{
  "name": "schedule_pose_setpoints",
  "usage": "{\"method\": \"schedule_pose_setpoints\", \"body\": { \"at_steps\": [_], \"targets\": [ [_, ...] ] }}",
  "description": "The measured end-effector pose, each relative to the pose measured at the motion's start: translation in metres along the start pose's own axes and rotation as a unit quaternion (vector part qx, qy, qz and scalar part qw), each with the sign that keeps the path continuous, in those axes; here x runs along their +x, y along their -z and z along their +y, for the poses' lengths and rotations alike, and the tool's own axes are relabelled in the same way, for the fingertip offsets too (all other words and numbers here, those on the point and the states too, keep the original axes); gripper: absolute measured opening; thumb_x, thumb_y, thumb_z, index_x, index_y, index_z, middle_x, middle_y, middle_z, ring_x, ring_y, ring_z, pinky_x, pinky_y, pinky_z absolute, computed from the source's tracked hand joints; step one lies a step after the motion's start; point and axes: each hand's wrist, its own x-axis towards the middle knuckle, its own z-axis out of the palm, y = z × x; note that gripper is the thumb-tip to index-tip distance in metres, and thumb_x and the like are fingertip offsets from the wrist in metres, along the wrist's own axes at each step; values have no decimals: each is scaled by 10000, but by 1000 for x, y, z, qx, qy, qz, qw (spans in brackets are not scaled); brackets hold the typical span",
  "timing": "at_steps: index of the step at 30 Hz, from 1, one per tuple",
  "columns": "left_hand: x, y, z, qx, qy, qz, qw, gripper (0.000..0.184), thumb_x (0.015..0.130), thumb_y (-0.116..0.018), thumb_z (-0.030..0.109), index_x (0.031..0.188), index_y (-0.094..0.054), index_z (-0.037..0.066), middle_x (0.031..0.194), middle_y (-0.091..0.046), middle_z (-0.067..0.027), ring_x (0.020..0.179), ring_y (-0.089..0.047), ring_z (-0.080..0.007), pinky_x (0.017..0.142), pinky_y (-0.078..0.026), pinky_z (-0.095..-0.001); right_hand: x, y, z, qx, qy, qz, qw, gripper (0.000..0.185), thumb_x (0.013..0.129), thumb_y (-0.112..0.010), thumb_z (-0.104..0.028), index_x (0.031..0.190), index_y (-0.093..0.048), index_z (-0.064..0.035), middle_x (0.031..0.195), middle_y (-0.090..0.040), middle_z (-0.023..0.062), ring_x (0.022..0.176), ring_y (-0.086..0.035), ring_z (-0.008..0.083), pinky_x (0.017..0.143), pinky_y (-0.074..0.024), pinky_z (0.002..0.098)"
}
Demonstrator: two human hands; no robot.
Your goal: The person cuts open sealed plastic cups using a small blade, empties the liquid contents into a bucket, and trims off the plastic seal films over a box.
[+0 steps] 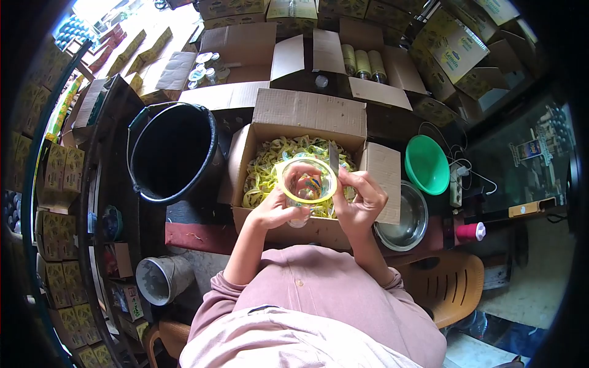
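My left hand (279, 210) is closed round a clear plastic jar (299, 216) with a yellow rim, its round opening facing me. Colourful print shows through the jar. Against the right of the rim, my right hand (358, 199) is closed, with a flat grey blade (334, 159) standing up from its fingers; its handle is hidden. Both hands are over an open cardboard box (310, 109), filled with small yellow-and-clear wrapped packets (264, 161).
A large black bucket (138, 153) stands left of the box. To the right are a green bowl (427, 164), a metal basin (421, 224), a power strip (455, 187) and a pink thread spool (467, 232). Open cartons of jars (211, 76) and cans (363, 64) stand behind.
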Motion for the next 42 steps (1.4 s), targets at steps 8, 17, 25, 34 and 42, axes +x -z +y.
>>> {"method": "schedule_pose_setpoints", "body": {
  "at_steps": [8,17,25,34,42],
  "targets": [
    [4,-1,-10,-60,-80,37,994,631,689,-708,57,1183,-316,83,1109,-375,-90,1061,-455,-186,861,-443,-330,5,-2,-10,-47,13,6,999,198,653,-663,85,837,-652,12,662,-592,62,587,-560,111,558,-434,218],
    [9,-10,-5,17,-85,94,992,570,807,-534,52,1297,-242,63,1195,-401,-112,1071,-453,-207,929,-370,-342,0,-5,-10,-104,48,23,993,231,660,-674,46,882,-657,-19,691,-612,76,589,-600,152,548,-481,256],
    [11,-12,-9,167,-107,95,976,627,788,-599,15,1283,-218,67,1172,-389,-106,1023,-471,-181,861,-401,-313,2,-8,-8,-128,68,43,989,232,653,-671,46,874,-659,-24,681,-603,68,585,-599,156,539,-480,260],
    [6,-5,-9,172,-86,64,979,612,789,-603,17,1275,-232,60,1141,-416,-109,1014,-474,-171,848,-413,-290,10,-4,-7,-103,50,18,993,233,647,-679,50,869,-660,-17,670,-603,71,582,-598,140,523,-465,239],
    [9,-10,-1,71,-66,86,992,586,804,-567,35,1282,-228,52,1139,-416,-105,1041,-452,-161,898,-377,-302,3,-6,-11,-64,2,34,997,144,679,-678,30,814,-638,1,730,-636,103,623,-623,159,554,-485,249]
  ]
}}
